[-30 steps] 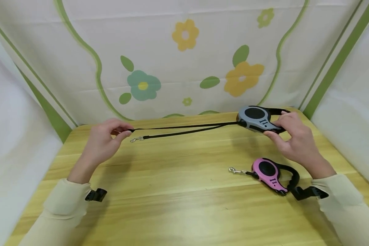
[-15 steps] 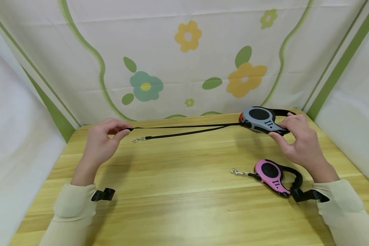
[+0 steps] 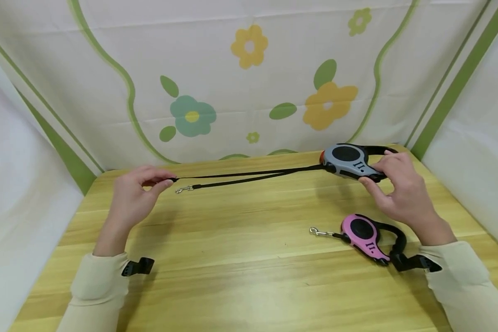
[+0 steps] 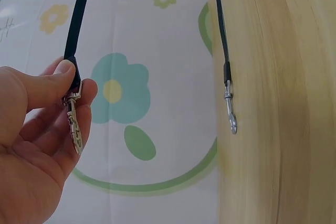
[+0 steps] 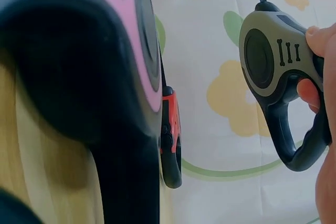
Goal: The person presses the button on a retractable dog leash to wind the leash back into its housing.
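My left hand pinches the end of a black leash strap between thumb and fingers; its metal clip hangs against the fingers in the left wrist view. The strap runs taut to a grey retractable leash, whose handle end my right hand grips above the table. Behind it lies a red retractable leash, mostly hidden in the head view. A second black strap with a silver clip stretches out along the table, apparently from the red one.
Nearer the front, a pink retractable leash lies on the wooden table, its short clip pointing left. A flower-printed curtain stands along the table's back edge, with white cloth at both sides.
Both hands keep their hold. The taut strap's left end has dropped slightly towards the lying strap. A red edge shows behind the grey leash that was hidden one second ago.
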`<state>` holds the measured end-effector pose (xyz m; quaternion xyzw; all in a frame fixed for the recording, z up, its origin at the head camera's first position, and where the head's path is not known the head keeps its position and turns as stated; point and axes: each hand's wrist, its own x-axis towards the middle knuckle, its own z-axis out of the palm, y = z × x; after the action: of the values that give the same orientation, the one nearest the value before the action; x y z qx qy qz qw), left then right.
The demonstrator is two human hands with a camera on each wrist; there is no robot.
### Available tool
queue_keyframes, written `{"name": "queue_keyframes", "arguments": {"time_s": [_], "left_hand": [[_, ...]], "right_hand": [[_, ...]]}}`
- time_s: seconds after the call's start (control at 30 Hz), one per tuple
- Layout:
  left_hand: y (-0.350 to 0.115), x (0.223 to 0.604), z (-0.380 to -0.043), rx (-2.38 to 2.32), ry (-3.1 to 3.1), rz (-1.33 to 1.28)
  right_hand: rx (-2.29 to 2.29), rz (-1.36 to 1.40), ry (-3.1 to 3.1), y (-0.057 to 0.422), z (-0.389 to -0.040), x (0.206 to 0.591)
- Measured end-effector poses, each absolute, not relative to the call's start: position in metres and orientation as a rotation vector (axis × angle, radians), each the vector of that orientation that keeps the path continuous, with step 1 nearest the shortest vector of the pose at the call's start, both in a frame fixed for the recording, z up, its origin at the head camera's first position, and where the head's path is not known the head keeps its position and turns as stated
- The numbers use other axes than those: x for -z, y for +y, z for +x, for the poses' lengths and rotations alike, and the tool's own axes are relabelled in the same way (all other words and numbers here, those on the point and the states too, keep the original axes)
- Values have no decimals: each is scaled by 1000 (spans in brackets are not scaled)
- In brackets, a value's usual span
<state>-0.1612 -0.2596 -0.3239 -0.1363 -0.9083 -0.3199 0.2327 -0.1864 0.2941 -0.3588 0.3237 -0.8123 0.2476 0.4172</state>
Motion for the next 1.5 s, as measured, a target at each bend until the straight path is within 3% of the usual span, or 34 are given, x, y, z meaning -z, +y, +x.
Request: {"name": "queue_keyframes", "arguments": {"time_s": [1.5], "left_hand": [[-223,333,-162,857,-2460,-605]], "right_hand": [[-603,968,-1961,265,-185,358]]}}
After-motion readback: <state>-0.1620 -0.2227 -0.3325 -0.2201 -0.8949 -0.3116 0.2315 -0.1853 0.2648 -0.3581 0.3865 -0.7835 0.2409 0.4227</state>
